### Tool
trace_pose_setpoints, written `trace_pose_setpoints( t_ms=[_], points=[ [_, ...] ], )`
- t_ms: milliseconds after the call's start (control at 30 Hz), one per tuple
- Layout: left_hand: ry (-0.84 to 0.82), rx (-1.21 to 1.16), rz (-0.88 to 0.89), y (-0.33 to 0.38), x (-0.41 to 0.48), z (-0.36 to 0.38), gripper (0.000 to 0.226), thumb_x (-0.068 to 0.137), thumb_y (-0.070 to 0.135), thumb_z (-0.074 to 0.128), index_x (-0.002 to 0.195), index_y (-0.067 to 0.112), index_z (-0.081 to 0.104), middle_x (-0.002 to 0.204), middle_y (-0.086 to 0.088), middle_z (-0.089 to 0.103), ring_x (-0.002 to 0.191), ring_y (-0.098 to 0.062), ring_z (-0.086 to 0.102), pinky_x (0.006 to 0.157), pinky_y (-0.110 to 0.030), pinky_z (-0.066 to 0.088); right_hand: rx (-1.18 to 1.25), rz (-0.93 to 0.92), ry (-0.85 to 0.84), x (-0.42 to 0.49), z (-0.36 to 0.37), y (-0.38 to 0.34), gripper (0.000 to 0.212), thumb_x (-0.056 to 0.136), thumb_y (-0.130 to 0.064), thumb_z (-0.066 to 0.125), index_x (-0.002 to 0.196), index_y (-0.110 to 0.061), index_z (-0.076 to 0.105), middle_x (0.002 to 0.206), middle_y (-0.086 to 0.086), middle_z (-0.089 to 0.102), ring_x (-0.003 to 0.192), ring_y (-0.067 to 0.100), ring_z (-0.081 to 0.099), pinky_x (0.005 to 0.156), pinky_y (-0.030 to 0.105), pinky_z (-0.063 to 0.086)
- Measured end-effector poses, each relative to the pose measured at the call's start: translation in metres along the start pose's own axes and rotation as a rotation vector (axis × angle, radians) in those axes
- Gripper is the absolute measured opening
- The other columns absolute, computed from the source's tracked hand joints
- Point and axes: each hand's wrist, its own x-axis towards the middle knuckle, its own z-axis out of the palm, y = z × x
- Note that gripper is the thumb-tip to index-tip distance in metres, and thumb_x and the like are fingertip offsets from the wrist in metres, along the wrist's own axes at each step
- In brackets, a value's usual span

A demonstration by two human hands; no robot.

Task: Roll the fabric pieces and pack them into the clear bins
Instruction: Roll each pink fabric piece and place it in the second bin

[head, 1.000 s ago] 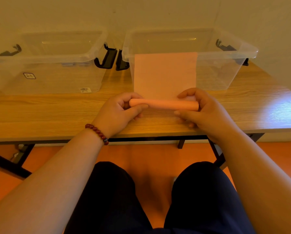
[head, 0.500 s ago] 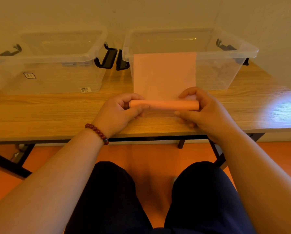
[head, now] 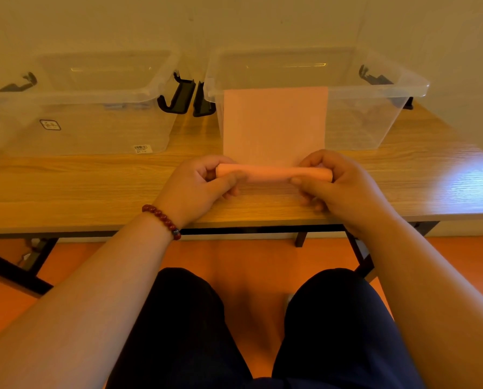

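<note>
A pink fabric piece lies flat on the wooden table, its far edge resting up against the right clear bin. Its near end is rolled into a tight tube. My left hand grips the tube's left end, fingers curled over it and thumb below. My right hand grips the right end the same way. The left clear bin stands at the back left; both bins look empty.
Black latch handles hang between the two bins, and others sit on their outer ends. A wall rises right behind the bins. My knees in dark trousers are under the table's front edge, above an orange floor.
The roll has crept slightly away from me and the flat part of the fabric has shortened a little. Both hands keep their hold on the tube's ends.
</note>
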Motion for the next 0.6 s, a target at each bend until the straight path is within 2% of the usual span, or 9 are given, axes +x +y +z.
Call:
trace_pose_setpoints(
  t_ms=[133, 267, 333, 433, 533, 600],
  points=[
    [0.004, -0.009, 0.004, -0.0014, 0.0, -0.0004, 0.023, 0.082, 0.022, 0.07, 0.094, 0.04, 0.06, 0.086, 0.016, 0.066, 0.076, 0.001, 0.063, 0.064, -0.01, 0.05, -0.013, 0.018, 0.025, 0.0012, 0.0023, -0.0017, 0.014, 0.091, -0.029, 0.064, 0.09, -0.015, 0.066, 0.069, -0.002, 0.067, 0.065, 0.015, 0.062, 0.058, 0.028, 0.048],
    [0.01, -0.004, -0.003, -0.0013, 0.0002, -0.0005, 0.014, 0.086, 0.022, 0.066, 0.088, 0.036, 0.061, 0.067, 0.02, 0.067, 0.066, 0.006, 0.062, 0.06, -0.007, 0.048, -0.029, 0.02, 0.0, 0.0017, 0.001, -0.0019, 0.01, 0.088, -0.03, 0.067, 0.093, -0.022, 0.065, 0.073, -0.002, 0.069, 0.067, 0.014, 0.065, 0.059, 0.029, 0.05],
    [0.012, -0.01, -0.005, -0.0014, 0.0006, -0.0004, 0.011, 0.088, 0.023, 0.063, 0.088, 0.034, 0.062, 0.063, 0.022, 0.067, 0.063, 0.006, 0.062, 0.058, -0.007, 0.046, -0.027, 0.021, -0.017, 0.0012, 0.0001, -0.0014, 0.016, 0.083, -0.027, 0.073, 0.096, -0.027, 0.063, 0.078, -0.001, 0.068, 0.067, 0.013, 0.065, 0.057, 0.028, 0.051],
    [-0.002, -0.003, 0.003, -0.001, 0.0003, 0.0, 0.011, 0.088, 0.023, 0.063, 0.089, 0.035, 0.062, 0.067, 0.021, 0.068, 0.066, 0.006, 0.062, 0.06, -0.007, 0.047, -0.019, 0.025, -0.007, 0.0011, 0.001, -0.0017, 0.014, 0.083, -0.027, 0.073, 0.093, -0.024, 0.064, 0.074, 0.0, 0.067, 0.065, 0.013, 0.063, 0.059, 0.029, 0.05],
    [-0.001, 0.004, 0.007, -0.002, 0.0003, -0.0004, 0.021, 0.084, 0.023, 0.068, 0.092, 0.04, 0.061, 0.083, 0.017, 0.067, 0.076, 0.002, 0.063, 0.064, -0.01, 0.05, -0.046, 0.024, 0.023, 0.0021, 0.0024, -0.0013, 0.01, 0.086, -0.034, 0.068, 0.088, -0.025, 0.066, 0.073, 0.001, 0.069, 0.068, 0.015, 0.065, 0.062, 0.031, 0.051],
    [0.005, 0.009, 0.012, -0.0023, 0.0005, -0.0008, 0.021, 0.082, 0.023, 0.07, 0.09, 0.04, 0.06, 0.082, 0.017, 0.067, 0.075, 0.001, 0.062, 0.064, -0.01, 0.05, -0.061, 0.022, 0.021, 0.0021, 0.0026, -0.0015, 0.011, 0.087, -0.037, 0.066, 0.086, -0.025, 0.067, 0.073, 0.002, 0.07, 0.068, 0.015, 0.065, 0.063, 0.031, 0.05]
  ],
)
